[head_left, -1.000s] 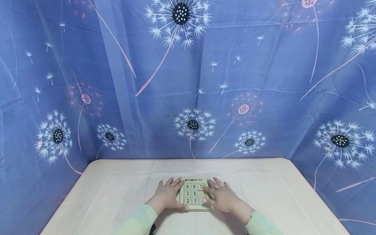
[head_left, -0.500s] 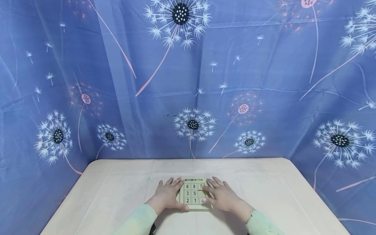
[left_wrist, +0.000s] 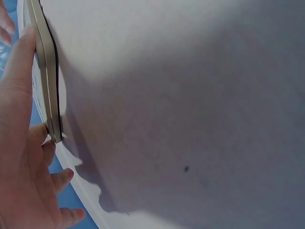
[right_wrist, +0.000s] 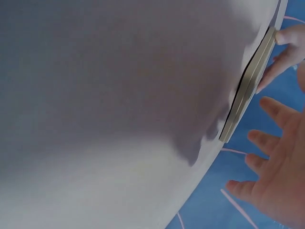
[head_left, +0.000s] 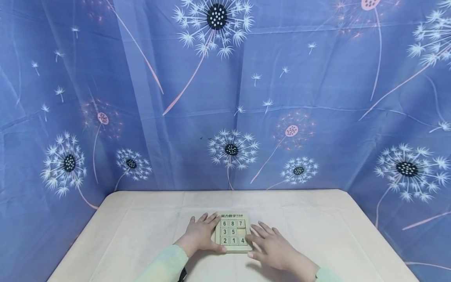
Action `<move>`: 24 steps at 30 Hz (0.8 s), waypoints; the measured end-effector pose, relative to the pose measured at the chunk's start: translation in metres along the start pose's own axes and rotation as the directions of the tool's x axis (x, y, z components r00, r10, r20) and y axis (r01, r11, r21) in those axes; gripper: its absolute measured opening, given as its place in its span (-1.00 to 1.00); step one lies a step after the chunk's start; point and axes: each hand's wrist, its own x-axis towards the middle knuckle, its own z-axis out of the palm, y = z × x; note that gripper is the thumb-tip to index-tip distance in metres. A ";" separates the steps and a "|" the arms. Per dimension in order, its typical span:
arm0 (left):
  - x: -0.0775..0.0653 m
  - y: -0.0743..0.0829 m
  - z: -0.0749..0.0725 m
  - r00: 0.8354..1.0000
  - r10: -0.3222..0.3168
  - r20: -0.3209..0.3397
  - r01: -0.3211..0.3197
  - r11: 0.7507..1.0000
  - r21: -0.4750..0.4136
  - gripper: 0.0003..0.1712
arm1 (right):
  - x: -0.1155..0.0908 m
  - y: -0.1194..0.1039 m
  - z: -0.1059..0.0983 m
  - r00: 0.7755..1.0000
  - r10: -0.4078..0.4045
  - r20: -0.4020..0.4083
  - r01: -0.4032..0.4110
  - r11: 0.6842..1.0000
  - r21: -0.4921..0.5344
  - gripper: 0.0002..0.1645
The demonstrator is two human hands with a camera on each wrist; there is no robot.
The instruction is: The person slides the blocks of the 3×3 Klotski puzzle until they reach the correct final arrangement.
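A pale number slide puzzle lies flat on the table. Its rows read 6 8 7, then 3 5 and a gap at the right, then 2 1 4. My left hand holds the board by its left side, thumb on the near edge and fingers at the far left corner. In the left wrist view the thumb presses the board's rim. To the right, my right hand has its fingers spread, the index fingertip close to the right edge. The right wrist view shows those fingers apart from the board.
The cream-covered table carries the puzzle. A blue curtain with dandelion prints stands behind it and along both sides. A small dark spot marks the cloth in the left wrist view.
My right hand has drawn back to the right and toward me, off the tiles, uncovering the 4. The left hand and the board have stayed put.
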 end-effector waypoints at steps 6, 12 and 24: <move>-0.002 0.003 -0.004 1.000 -0.007 -0.009 0.007 1.000 -0.002 0.31 | -0.009 -0.006 0.001 0.999 -0.039 -0.009 0.038 0.999 -0.031 -0.25; -0.005 0.003 -0.004 1.000 0.002 -0.022 -0.002 1.000 0.002 0.29 | -0.014 -0.010 0.008 0.999 -0.041 0.010 0.042 0.996 -0.082 -0.25; -0.004 0.004 -0.004 1.000 0.007 -0.016 -0.007 1.000 0.021 0.29 | -0.011 -0.008 0.014 1.000 -0.019 -0.016 0.018 0.998 -0.062 -0.25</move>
